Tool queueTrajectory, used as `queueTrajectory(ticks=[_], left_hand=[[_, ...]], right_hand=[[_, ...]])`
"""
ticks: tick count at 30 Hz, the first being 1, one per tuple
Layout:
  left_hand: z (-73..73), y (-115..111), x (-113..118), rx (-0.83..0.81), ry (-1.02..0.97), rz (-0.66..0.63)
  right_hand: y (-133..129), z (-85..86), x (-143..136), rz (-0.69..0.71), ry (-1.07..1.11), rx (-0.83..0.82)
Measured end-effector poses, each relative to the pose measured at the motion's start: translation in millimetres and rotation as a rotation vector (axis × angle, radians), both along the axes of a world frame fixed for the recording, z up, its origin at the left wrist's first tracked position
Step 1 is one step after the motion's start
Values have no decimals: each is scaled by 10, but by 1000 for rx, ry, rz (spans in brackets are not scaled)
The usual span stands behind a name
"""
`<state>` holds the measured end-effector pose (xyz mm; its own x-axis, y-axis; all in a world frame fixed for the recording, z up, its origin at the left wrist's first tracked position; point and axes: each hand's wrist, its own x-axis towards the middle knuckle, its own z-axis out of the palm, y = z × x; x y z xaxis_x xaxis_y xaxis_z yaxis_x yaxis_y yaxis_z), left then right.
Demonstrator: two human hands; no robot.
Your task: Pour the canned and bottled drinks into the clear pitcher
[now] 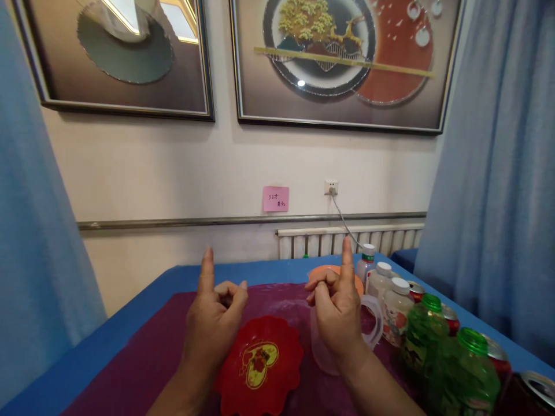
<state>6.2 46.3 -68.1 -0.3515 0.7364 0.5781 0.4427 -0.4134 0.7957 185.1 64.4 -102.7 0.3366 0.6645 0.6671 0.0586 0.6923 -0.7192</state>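
My left hand is raised at the left edge of a red scalloped plate with a yellow heart pattern. Its index finger points up, the thumb stands apart, the other fingers are curled, and nothing is in it. To the right, my right hand is held up in front of a clear plastic jug, hiding part of it. That index finger also points up above bent fingers, and the hand holds nothing. Whether it touches the jug I cannot tell. Behind it lies an orange round item, partly hidden.
A purple cloth covers part of the blue table. Along the right stand white-capped bottles, green bottles and several cans. A cable hangs from a wall socket; blue curtains flank both sides.
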Motion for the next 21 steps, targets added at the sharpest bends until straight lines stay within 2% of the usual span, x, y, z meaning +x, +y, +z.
queueTrajectory(ticks=[5, 13, 21], left_hand=[[-13, -41, 48, -34, 44, 4], [-38, -63, 70, -61, 74, -30], [11, -118, 108, -25, 35, -70]], right_hand=[[-19, 32, -3, 57, 31, -23], [-48, 25, -35, 70, 24, -51], [-171, -17, -205, 181, -61, -27]])
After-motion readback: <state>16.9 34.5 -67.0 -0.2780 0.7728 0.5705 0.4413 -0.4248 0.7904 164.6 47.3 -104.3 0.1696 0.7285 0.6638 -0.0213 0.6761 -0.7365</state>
